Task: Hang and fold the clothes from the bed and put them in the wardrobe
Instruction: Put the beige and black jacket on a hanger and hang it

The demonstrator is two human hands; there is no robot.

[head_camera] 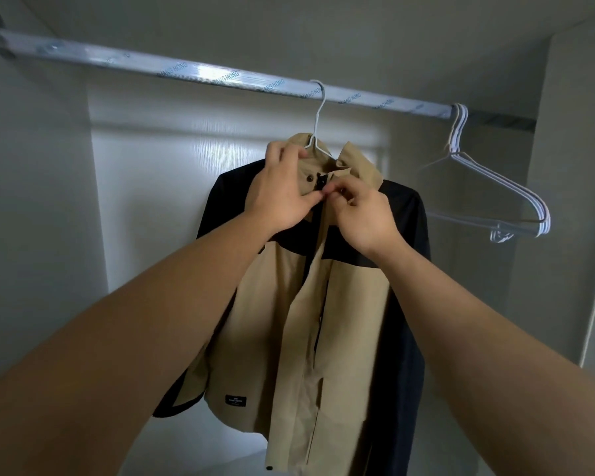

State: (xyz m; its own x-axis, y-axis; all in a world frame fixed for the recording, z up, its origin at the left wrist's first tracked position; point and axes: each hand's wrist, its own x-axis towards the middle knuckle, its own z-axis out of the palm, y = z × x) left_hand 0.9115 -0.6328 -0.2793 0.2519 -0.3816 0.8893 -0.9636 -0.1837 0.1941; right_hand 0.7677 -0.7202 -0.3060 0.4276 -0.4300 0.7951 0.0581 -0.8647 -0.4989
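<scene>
A tan and black jacket (323,321) hangs inside the wardrobe (152,201) on a white wire hanger (318,111), whose hook sits over the metal rail (186,68) near its middle. Both hands are raised to the top of the jacket's front, just below the collar, and they nearly meet at the opening. The left hand (282,197) has its fingers curled over the left side of the collar, with the thumb stretched towards the front edge beside a dark snap button (310,179). The right hand (364,218) is closed into a fine pinch, its thumb and forefinger nipping the front edge of the jacket at the top of the black zip (322,182), with the other fingers tucked in. The rest of the jacket falls straight down below the hands and between the forearms, with its front hanging partly open lower down. A small dark label (236,400) is sewn near the hem on the left panel. Further right on the rail, well apart from the jacket, hangs a bunch of bare white wire hangers (488,187).
</scene>
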